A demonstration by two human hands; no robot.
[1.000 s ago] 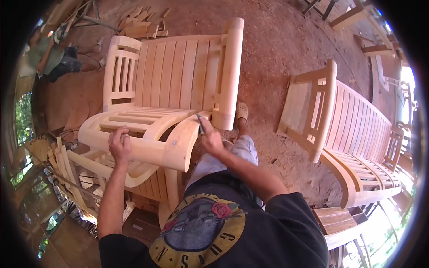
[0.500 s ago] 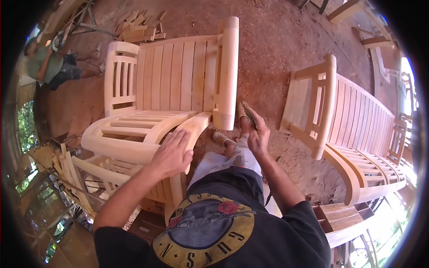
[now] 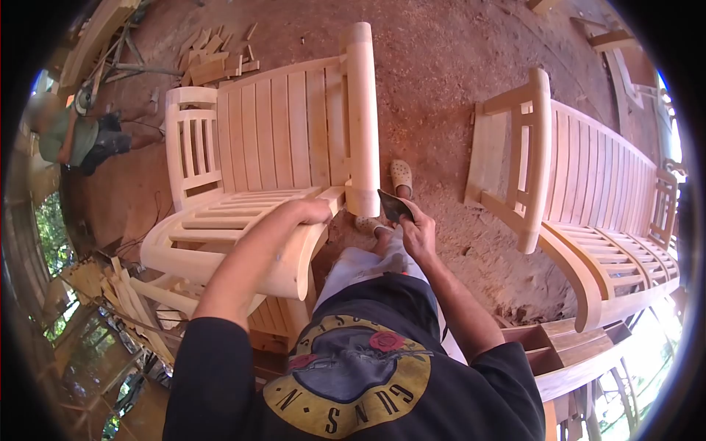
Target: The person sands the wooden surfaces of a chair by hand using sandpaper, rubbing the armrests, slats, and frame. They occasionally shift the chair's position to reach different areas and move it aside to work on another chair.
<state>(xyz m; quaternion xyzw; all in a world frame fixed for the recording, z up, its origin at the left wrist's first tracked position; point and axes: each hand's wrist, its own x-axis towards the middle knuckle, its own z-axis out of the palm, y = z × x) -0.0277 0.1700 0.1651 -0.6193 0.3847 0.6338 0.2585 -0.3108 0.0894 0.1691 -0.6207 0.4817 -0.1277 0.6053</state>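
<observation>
A pale wooden bench with a slatted seat lies in front of me, its curved slatted back towards me. My left hand rests on the bench's curved side piece, near the thick round rail, with its fingers curled over the wood; whether they grip it is hard to tell. In my right hand is a dark, flat sheet, held between thumb and fingers just right of the rail's lower end. The sheet does not touch the bench.
A second wooden bench stands at the right. Wood offcuts lie on the dirt floor at the top left. A person holding a tool is at the far left. Wooden compartments are at the lower right.
My left hand has slid up along the curved piece towards the rail, and its fingers have curled. My right hand has turned, showing more of the dark sheet. The view has shifted slightly.
</observation>
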